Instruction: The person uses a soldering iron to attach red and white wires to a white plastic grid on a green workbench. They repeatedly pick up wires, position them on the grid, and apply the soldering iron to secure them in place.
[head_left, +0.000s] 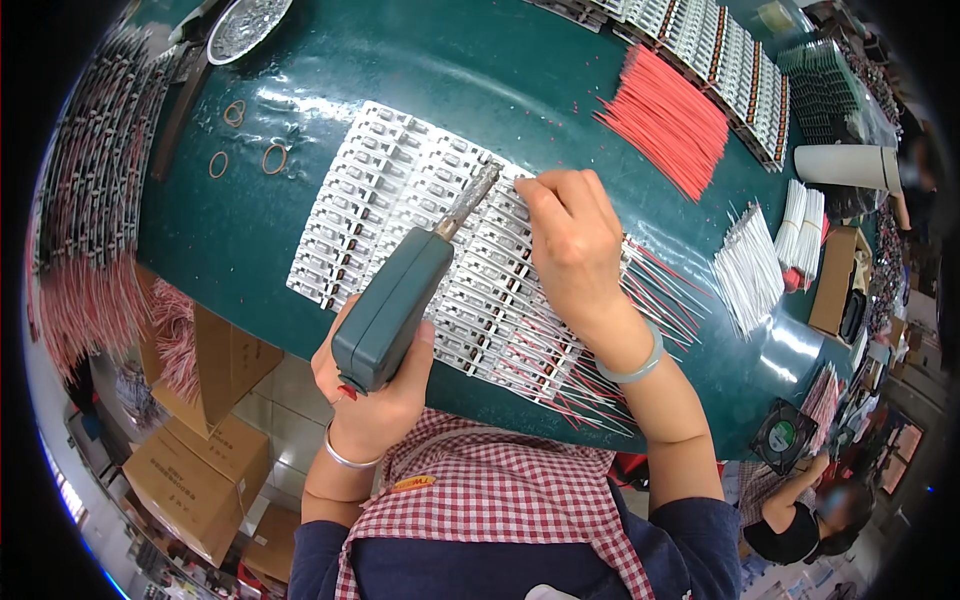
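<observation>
My left hand is wrapped round the handle of a dark green soldering gun. Its metal tip reaches up and to the right over a white panel of small circuit boards. At the panel's far right edge, close to that tip, the thumb and forefinger of my right hand are pinched together. Whatever is between them is too small to make out. Below this hand, red and white wires fan out to the right from the rows of boards.
A bundle of red wires and a pile of white wires lie on the green table, right. More board panels stand behind. Rubber bands and a metal dish are at left. A co-worker sits at lower right.
</observation>
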